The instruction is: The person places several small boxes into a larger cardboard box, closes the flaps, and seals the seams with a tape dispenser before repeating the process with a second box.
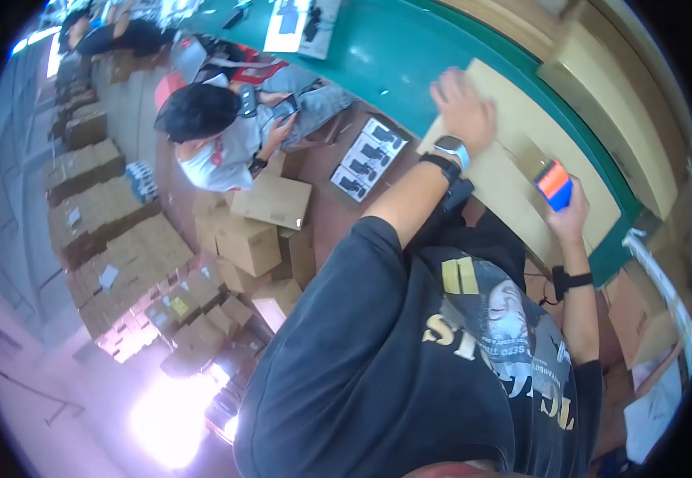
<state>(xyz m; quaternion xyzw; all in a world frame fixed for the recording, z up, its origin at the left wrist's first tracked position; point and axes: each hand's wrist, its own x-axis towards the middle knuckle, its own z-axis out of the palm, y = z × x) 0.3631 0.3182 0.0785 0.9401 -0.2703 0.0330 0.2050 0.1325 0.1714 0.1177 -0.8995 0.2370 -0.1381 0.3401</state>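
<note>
The orange-and-blue tape dispenser [554,186] (pretty sure) was gripped in the right hand [571,217], fingers closed around it, at the cardboard box [521,131] on the green tabletop [386,52]. The left hand [467,110] was held with fingers spread at the box's far left; actual contact couldn't be told, too blurry. Imo that was best done with the box pinned steady and the dispenser kept square. Room-wise, cartons [131,259] were stacked along the left, near a seated co-worker [217,151].
</note>
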